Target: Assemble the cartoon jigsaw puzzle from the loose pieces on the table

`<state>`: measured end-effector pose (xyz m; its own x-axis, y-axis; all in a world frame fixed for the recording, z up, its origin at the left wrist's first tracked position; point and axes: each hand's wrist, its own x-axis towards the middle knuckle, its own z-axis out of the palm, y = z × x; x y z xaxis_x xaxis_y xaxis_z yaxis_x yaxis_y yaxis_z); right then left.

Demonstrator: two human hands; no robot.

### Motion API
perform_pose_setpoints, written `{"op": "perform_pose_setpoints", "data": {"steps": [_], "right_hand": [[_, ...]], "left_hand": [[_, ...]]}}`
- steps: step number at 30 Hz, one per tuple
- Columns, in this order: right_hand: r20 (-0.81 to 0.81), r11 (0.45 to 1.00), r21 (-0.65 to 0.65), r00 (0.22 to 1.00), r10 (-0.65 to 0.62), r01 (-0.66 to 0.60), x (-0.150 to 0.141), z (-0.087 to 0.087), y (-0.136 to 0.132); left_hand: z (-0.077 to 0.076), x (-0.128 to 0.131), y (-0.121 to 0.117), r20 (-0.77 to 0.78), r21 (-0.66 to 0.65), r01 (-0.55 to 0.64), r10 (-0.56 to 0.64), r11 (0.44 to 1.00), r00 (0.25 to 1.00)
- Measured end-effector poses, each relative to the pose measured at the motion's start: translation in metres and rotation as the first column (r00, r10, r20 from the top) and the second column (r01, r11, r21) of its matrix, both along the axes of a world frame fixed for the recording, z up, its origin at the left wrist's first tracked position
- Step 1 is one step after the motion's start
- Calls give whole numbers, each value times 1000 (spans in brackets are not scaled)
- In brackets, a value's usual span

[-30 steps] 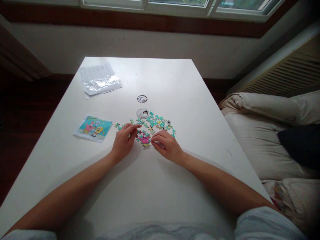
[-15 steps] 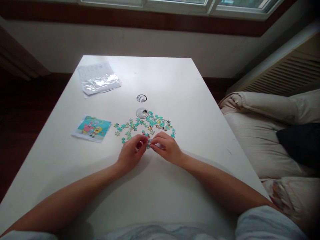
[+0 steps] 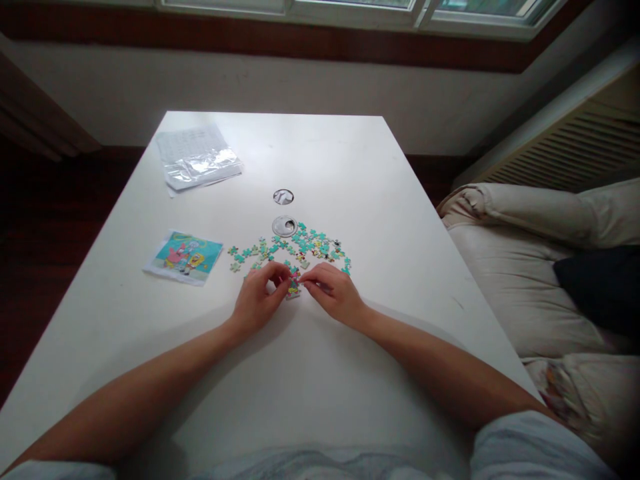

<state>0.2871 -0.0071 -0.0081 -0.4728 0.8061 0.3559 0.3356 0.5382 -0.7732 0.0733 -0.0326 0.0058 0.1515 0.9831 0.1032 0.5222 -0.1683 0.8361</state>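
Observation:
A small cluster of joined jigsaw puzzle pieces (image 3: 293, 293), pink, yellow and green, lies on the table between my hands. My left hand (image 3: 260, 295) curls round its left side, thumb and forefinger closed on the pieces. From the right, my right hand (image 3: 336, 292) pinches a puzzle piece at the cluster's edge; the fingertips mostly hide that piece. Just beyond both hands, many loose puzzle pieces (image 3: 271, 249) are spread in an arc, mainly turquoise and pale green, with some yellow, red and black ones toward the right.
A bag with a cartoon picture (image 3: 185, 258) lies at the left of the white table (image 3: 320, 387). Farther back are papers in a clear plastic sleeve (image 3: 199, 160). Two round inserts, one a grey cable-hole cover (image 3: 284, 227), sit in the tabletop. A cream sofa (image 3: 505, 280) stands at the right.
My left hand has shifted slightly left and back, uncovering more of the joined pieces. My right hand has turned a little, its fingertips still at the cluster.

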Motion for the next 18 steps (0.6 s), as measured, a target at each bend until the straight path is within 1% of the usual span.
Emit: {"op": "perform_pose_setpoints", "data": {"steps": [5,9,11,14,18], "right_hand": [[43,997,80,999,-15,12,0,-1,1],[164,987,147,986,40,-65,0,-3,1],[209,980,167,976,68,-104,-1,-5,1],[244,974,189,966,80,-129,0,-6,0],[269,970,202,960,81,-139,0,-6,-1]], "left_hand": [[-2,-8,14,-103,72,-98,105,993,989],[-5,-14,26,-169,73,-149,160,986,973],[-5,-15,29,-229,83,-154,169,985,959],[-5,-14,30,-304,107,-140,166,984,938],[-7,-13,30,-348,121,-115,151,986,925]]}}
